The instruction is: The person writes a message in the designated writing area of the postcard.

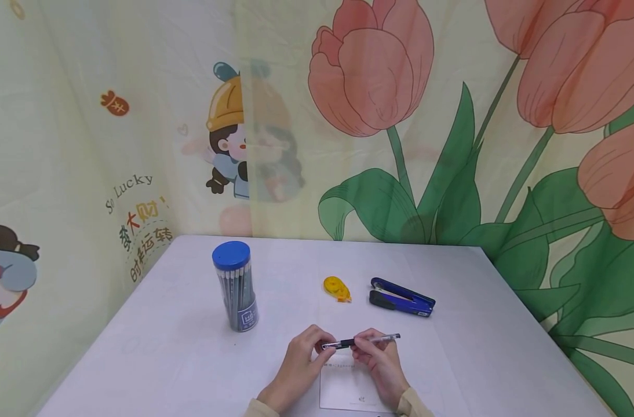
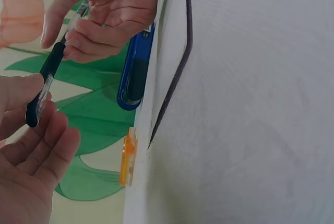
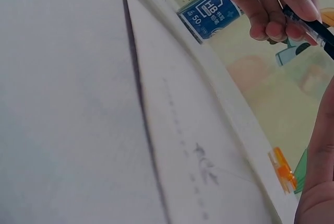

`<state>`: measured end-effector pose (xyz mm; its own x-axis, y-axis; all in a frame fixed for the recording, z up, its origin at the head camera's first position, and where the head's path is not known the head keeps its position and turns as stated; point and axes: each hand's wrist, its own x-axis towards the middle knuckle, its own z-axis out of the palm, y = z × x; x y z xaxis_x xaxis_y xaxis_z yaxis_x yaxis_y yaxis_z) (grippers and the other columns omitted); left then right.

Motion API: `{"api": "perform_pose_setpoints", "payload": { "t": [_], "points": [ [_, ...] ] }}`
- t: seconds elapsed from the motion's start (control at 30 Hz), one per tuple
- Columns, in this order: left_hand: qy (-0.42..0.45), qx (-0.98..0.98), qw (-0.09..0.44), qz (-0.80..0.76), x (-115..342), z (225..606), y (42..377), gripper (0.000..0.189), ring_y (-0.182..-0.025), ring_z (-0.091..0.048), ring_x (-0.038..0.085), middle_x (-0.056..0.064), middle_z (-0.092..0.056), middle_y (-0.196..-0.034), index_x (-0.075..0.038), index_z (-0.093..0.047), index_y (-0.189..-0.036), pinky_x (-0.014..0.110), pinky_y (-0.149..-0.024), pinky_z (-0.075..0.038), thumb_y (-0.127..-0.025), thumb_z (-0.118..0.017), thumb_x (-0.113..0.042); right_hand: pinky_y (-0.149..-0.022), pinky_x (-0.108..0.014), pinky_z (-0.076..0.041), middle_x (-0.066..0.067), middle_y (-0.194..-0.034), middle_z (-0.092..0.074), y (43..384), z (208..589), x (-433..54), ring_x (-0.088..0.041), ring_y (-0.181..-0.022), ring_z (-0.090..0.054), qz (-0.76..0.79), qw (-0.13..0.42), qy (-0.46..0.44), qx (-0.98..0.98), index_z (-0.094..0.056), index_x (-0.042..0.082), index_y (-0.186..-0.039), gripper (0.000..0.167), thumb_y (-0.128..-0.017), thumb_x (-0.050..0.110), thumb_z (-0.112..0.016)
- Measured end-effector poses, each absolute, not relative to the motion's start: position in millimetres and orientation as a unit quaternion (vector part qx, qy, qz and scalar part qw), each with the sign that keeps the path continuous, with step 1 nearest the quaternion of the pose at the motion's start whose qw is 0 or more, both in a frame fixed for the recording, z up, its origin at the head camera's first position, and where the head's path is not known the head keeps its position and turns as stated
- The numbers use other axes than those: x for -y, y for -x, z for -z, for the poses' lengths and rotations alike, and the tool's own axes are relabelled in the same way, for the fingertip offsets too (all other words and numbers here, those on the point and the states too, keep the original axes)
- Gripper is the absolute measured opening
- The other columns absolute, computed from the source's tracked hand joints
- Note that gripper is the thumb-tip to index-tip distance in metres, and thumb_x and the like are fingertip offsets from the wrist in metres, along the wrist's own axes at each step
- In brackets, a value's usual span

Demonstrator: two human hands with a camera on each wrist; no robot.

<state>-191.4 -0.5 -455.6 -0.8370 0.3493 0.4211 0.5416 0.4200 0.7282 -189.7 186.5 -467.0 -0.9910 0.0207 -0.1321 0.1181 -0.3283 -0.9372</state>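
Both hands hold a pen [image 1: 345, 344] with a black cap and a clear barrel, level above a white sheet [image 1: 343, 391]. My left hand [image 1: 302, 356] pinches the capped end between thumb and fingers, as the left wrist view also shows at the pen's dark cap [image 2: 51, 65]. The right hand [image 1: 382, 365] grips the barrel, whose far end sticks out past the fingers. Small handwriting runs along the sheet's top edge, and some marks [image 3: 206, 164] show up blurred in the right wrist view. Part of the sheet is hidden under the right hand.
A clear tub of pencils [image 1: 237, 295] with a blue lid stands upright at the left. Beyond the hands lie a yellow correction tape [image 1: 337, 288] and a blue stapler [image 1: 402, 296]. A printed curtain [image 1: 280, 145] hangs behind the white table [image 1: 155, 347].
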Motion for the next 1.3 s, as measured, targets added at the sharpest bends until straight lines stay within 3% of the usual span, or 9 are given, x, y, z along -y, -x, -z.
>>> {"api": "perform_pose_setpoints", "payload": {
  "t": [0.53, 0.77, 1.3],
  "points": [
    [0.246, 0.836, 0.111, 0.478, -0.7, 455.4, 191.0, 0.010, -0.077, -0.051, 0.002, -0.007, -0.059, -0.090, -0.012, -0.066, -0.097, 0.020, -0.069, -0.046, -0.088, -0.069, -0.011, -0.064, -0.022, -0.054, -0.002, -0.076, -0.068, 192.0, 470.0, -189.5, -0.012, -0.068, -0.066, 0.824, 0.003, -0.071, -0.563, -0.062, 0.007, -0.083, 0.009, -0.087, -0.001, -0.060],
    [0.240, 0.835, 0.103, 0.484, -1.4, 455.3, 190.1, 0.010, -0.077, -0.050, 0.003, -0.008, -0.058, -0.088, -0.013, -0.067, -0.096, 0.019, -0.070, -0.045, -0.086, -0.071, -0.012, -0.065, -0.022, -0.054, -0.003, -0.077, -0.068, 192.0, 469.7, -188.3, -0.012, -0.068, -0.065, 0.822, -0.006, -0.087, -0.562, -0.062, -0.001, -0.092, 0.005, -0.088, 0.000, -0.061],
    [0.249, 0.828, 0.107, 0.490, -2.6, 457.2, 189.2, 0.012, -0.074, -0.050, 0.000, -0.007, -0.059, -0.085, -0.011, -0.067, -0.094, 0.021, -0.068, -0.048, -0.084, -0.073, -0.010, -0.066, -0.021, -0.054, -0.003, -0.079, -0.068, 191.2, 469.4, -186.6, -0.010, -0.068, -0.065, 0.832, 0.005, -0.102, -0.545, -0.061, -0.002, -0.098, 0.009, -0.090, 0.002, -0.060]
  ]
}}
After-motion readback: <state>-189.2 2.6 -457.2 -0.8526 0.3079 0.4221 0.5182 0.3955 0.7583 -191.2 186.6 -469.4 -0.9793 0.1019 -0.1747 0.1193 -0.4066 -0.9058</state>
